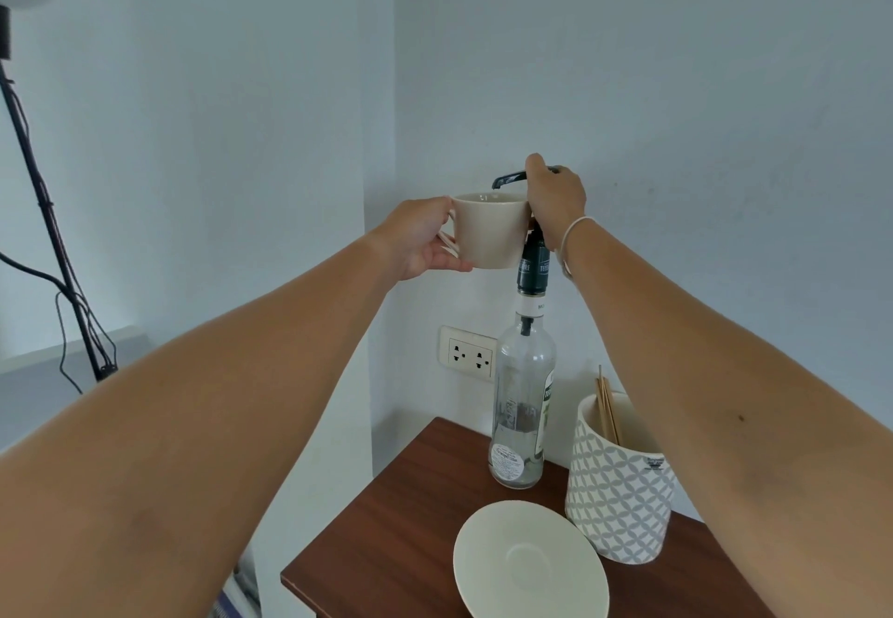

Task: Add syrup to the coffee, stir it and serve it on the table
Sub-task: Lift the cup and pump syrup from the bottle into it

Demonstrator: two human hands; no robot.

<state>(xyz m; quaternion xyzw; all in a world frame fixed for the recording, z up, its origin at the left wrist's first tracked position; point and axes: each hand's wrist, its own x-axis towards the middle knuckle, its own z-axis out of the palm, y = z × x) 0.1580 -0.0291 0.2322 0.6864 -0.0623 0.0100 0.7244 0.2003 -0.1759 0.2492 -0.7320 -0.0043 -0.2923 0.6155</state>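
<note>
My left hand [421, 239] holds a cream coffee cup [489, 231] by its handle, lifted high under the dark nozzle of the syrup pump [508, 178]. The cup's contents are hidden from this angle. My right hand [553, 199] rests on top of the pump head, fingers wrapped over it. The pump sits on a tall clear glass syrup bottle [523, 404] standing on the brown wooden table [386, 535]. A cream saucer [530, 562] lies on the table in front of the bottle with nothing on it.
A white patterned holder [620, 496] with wooden stir sticks [606, 407] stands right of the bottle. A wall socket [468, 352] is behind the bottle. A black stand with cables [48, 230] rises at the far left. The table's left edge is near the saucer.
</note>
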